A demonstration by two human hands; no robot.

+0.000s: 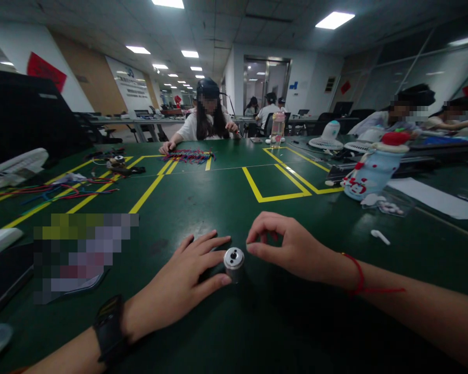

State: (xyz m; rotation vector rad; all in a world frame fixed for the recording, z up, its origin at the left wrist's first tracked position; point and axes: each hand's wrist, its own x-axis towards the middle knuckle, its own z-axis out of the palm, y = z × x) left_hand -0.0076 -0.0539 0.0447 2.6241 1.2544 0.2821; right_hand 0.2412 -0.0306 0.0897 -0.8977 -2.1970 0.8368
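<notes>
A small silver metal cylinder (234, 266) stands upright on the green table, with a dark centre and small holes in its top face. My left hand (187, 278) lies low on the table, a dark watch on its wrist. Its thumb and index finger rest on either side of the cylinder, and the other fingers are stretched out. Just right of the cylinder hovers my right hand (288, 244), with a red cord on the wrist. Thumb and index tips come together there in a pinch; anything between them is too small to make out.
Coloured wires (74, 189) and a blurred-out packet (81, 259) lie on the left. A blue bottle (374, 169), a white earbud (380, 237) and white paper (437, 197) are on the right. Across the green table (203, 197), a person (208, 117) handles a bundle of wires (191, 156).
</notes>
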